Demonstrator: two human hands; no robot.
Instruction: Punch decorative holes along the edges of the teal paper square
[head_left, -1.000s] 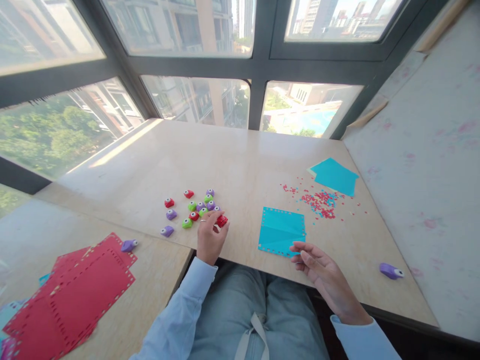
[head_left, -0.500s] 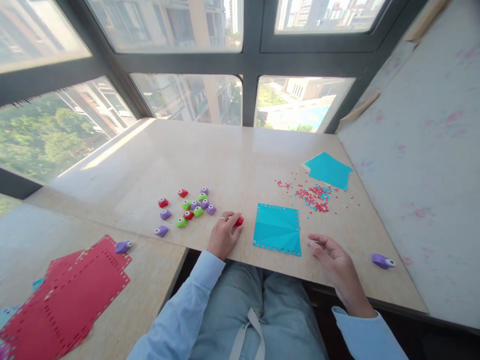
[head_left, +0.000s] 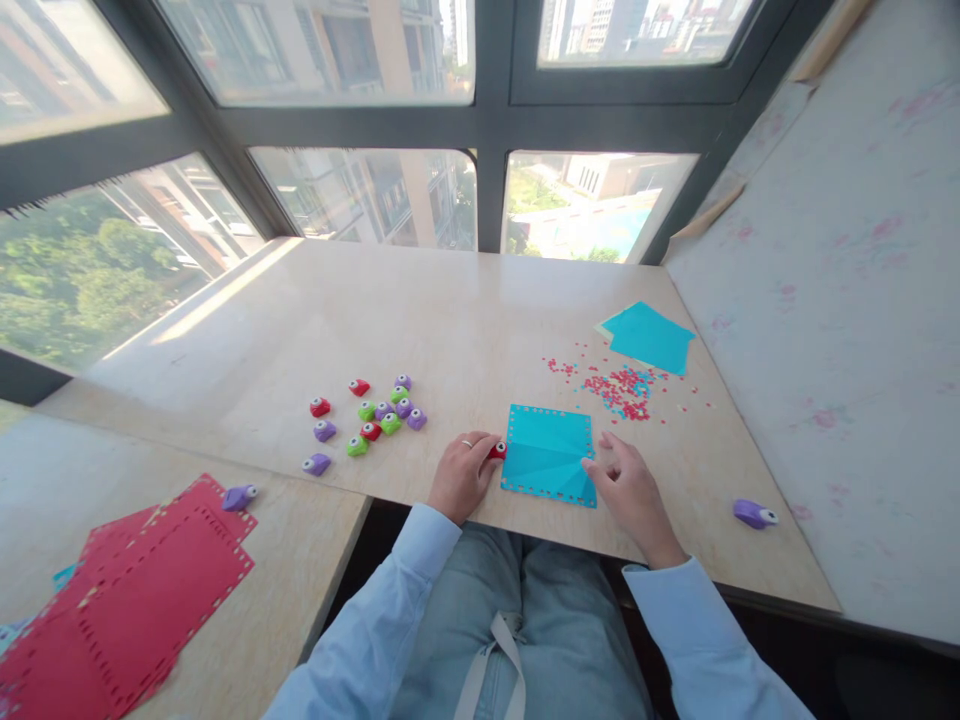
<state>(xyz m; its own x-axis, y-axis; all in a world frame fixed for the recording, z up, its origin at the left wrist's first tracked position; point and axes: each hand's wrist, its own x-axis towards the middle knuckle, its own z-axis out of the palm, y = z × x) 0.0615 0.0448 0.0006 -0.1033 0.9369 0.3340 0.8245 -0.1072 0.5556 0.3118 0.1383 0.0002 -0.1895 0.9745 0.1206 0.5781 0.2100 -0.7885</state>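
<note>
My left hand (head_left: 463, 474) grips a small red punch (head_left: 498, 451) and holds it against the left edge of a blue paper square (head_left: 549, 453) with punched holes along its border. The square lies flat near the table's front edge. My right hand (head_left: 628, 484) rests with spread fingers on the square's right edge, near the lower corner. A ring shows on my left hand.
A cluster of red, green and purple punches (head_left: 372, 417) lies left of my hands. Red and blue paper bits (head_left: 619, 388) and more blue sheets (head_left: 648, 337) sit at the back right. One purple punch (head_left: 754, 514) lies far right. Red sheets (head_left: 139, 596) and another purple punch (head_left: 239, 496) are on the left table.
My left hand has carried the red punch from the cluster rightward to the blue square's left edge. My right hand has moved in from the right onto the square's right side.
</note>
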